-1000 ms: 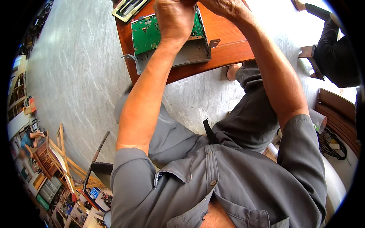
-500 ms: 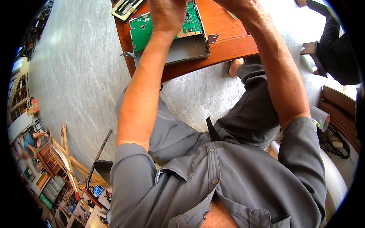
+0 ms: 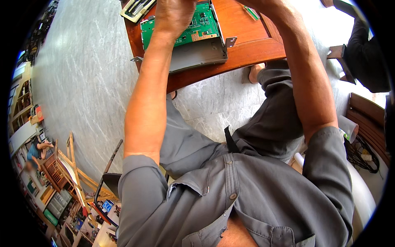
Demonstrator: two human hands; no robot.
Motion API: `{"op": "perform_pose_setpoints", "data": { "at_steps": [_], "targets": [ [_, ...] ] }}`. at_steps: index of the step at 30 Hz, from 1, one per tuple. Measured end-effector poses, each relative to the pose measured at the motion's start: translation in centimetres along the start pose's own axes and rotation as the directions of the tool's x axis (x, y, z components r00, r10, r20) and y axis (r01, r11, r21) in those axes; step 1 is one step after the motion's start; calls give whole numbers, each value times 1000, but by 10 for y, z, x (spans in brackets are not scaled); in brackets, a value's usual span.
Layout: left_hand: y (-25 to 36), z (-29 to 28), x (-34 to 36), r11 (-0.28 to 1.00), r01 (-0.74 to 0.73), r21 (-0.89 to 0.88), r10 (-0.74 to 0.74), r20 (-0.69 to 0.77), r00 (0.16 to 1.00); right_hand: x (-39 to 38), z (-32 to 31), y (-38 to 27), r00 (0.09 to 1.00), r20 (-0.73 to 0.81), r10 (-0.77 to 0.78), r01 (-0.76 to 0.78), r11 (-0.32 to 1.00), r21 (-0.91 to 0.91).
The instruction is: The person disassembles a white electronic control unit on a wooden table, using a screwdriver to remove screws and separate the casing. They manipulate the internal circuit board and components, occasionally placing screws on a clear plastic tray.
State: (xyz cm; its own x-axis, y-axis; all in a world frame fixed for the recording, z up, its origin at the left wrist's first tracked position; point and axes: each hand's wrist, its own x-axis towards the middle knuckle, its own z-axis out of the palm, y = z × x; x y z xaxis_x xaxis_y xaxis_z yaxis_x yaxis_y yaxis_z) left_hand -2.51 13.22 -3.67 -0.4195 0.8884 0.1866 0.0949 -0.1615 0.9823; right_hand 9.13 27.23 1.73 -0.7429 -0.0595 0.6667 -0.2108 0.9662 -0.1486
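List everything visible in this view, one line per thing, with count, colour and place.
circuit board: one, green, in the metal tray on the table, under the left hand.
metal tray: one, grey, at the table's near edge.
table: one, reddish-brown wood, top centre.
striped flat unit: one, pale and dark, table's far left corner.
floor: grey marble, left and centre.
wooden frames: several, light wood, lower left.
another person's sleeve: one, dark, upper right.
cables: a bundle, black, right edge.
left hand: on the circuit board.
right hand: mostly cut off at the top edge.
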Motion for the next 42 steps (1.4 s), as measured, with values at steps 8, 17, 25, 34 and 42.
{"op": "perform_pose_setpoints", "data": {
  "at_steps": [8, 17, 25, 34, 42],
  "targets": [
    [6, 15, -9, 986, -127, 112, 141, -126, 982, 8, -20, -31, 864, 126, 488, -503, 844, 184],
    [6, 11, -5, 995, -97, -36, 96, -27, 995, 1, -14, -22, 931, 76, 356, -362, 886, 290],
    [-5, 1, -5, 997, -73, 10, 73, 27, 997, 3, -12, -18, 976, 42, 215, -219, 963, 154],
    [-3, 14, -10, 967, -90, 238, 126, -141, 982, 12, -21, -34, 853, 86, 515, -520, 852, 63],
    [-3, 18, -12, 995, -92, 30, 95, -102, 990, 3, -14, -20, 941, 67, 332, -339, 927, 164]
  ]
}}
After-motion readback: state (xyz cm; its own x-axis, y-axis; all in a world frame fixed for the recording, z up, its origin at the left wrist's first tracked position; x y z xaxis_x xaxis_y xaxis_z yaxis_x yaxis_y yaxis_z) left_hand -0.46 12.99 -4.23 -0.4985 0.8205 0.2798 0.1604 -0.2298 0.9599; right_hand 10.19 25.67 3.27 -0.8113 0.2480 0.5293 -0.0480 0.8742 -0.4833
